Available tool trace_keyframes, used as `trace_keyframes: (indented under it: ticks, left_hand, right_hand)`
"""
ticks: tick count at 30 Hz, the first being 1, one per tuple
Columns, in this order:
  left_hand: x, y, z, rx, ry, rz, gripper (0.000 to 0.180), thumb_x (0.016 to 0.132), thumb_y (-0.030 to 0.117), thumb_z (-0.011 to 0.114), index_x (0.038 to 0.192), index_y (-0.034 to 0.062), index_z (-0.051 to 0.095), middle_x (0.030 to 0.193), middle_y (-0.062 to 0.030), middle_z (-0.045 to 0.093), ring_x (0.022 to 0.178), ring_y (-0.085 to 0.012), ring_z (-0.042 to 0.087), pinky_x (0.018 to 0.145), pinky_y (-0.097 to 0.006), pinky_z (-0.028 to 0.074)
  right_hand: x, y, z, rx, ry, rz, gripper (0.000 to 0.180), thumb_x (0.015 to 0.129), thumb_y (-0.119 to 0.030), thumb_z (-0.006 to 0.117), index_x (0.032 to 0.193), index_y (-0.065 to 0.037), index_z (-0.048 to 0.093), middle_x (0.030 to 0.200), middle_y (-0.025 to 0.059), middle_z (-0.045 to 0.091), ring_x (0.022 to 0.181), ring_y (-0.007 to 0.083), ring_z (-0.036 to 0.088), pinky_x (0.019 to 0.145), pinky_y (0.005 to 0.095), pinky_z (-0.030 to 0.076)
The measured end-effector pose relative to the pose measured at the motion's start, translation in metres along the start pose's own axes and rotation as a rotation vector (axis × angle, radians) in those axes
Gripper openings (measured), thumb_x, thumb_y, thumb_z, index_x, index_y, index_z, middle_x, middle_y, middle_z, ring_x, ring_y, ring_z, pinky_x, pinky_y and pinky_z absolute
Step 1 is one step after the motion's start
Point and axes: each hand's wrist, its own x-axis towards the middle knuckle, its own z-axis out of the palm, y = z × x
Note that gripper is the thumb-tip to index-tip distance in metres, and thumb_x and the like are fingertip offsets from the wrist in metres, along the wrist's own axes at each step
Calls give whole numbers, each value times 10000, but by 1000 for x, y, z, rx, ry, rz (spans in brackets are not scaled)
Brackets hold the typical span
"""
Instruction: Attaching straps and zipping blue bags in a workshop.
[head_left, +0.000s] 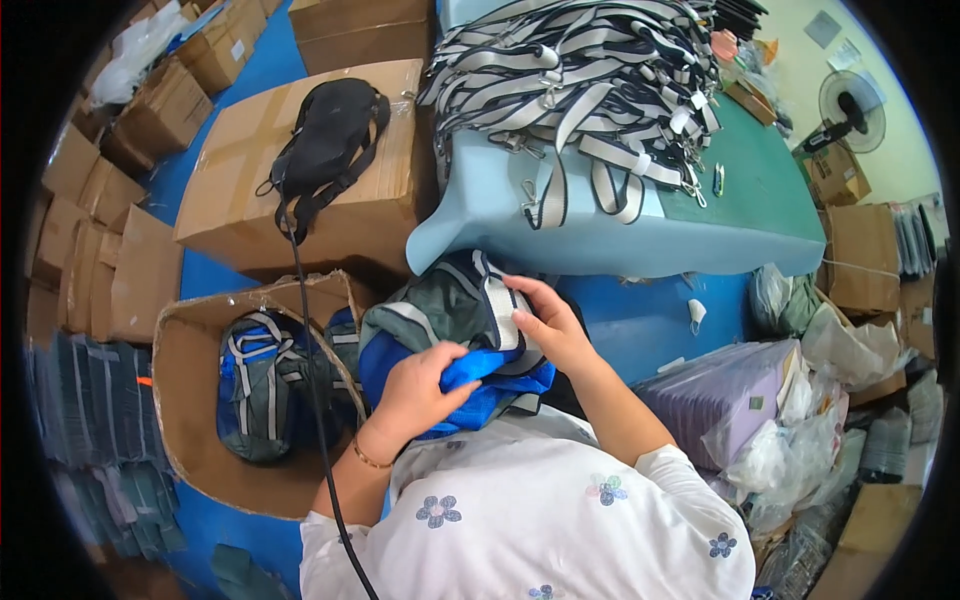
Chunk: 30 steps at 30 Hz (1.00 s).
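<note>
A blue and grey-green backpack [440,300] with pale trim rests bunched up against my lap. My left hand [420,390] is closed on a fold of its bright blue fabric at the near side. On the far right side of the bag, my right hand [553,325] pinches a white strap [500,312] with dark edges between thumb and fingers. The underside of the bag is hidden. Just left of it, an open cardboard box [185,400] holds similar blue and grey backpacks [268,395].
Ahead, a table [765,200] bears a heap of white and navy straps [590,80] with metal clips, plus small snips [719,180]. A black pouch [330,135] lies on a closed carton [230,150]. A black cable [315,370] hangs across. Wrapped stacks [725,395] stand right.
</note>
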Motion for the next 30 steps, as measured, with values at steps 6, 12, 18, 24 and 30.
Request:
trace_keyframes:
  ticks: [6, 12, 18, 24, 30]
  left_hand:
    - [-34, -1, 21, 341, -186, 135, 480, 671, 158, 731, 1108, 59, 559, 962, -92, 575, 923, -272, 539, 801, -377, 391]
    - [-53, -30, 30, 394, 83, -65, 303, 769, 114, 616, 1061, 47, 571, 887, -132, 598, 829, -310, 572, 701, -414, 437]
    - [-11, -51, -3, -692, 181, -367, 152, 907, 85, 551, 1032, -2, 549, 911, -35, 614, 819, -84, 554, 731, -231, 455]
    - [36, 21, 5, -1345, 44, -462, 192, 919, 156, 535, 1064, 32, 556, 969, -33, 614, 870, -91, 579, 771, -224, 471]
    - [23, 44, 22, -1505, 112, -557, 281, 918, 201, 553, 1145, 40, 517, 1032, -52, 600, 944, -118, 582, 826, -261, 481]
  right_hand:
    - [27, 2, -12, -1354, -45, -17, 331, 885, -166, 546, 1213, -122, 524, 794, 152, 653, 690, 285, 644, 641, 393, 509]
    - [26, -27, -15, -814, 149, -121, 343, 848, -28, 596, 1175, -104, 529, 748, 83, 632, 745, 180, 650, 638, 319, 496]
    - [6, -19, 19, 157, -113, -228, 401, 809, 5, 671, 1135, -47, 442, 1005, 51, 562, 881, 95, 555, 756, 216, 454]
    - [-4, -71, 36, 33, 24, -950, 484, 768, 20, 698, 1022, -135, 317, 889, 221, 627, 763, 259, 654, 665, 360, 521]
    - [-27, -84, 6, -554, -278, -537, 526, 780, 40, 671, 1241, -43, 433, 969, 141, 649, 790, 232, 673, 686, 316, 533]
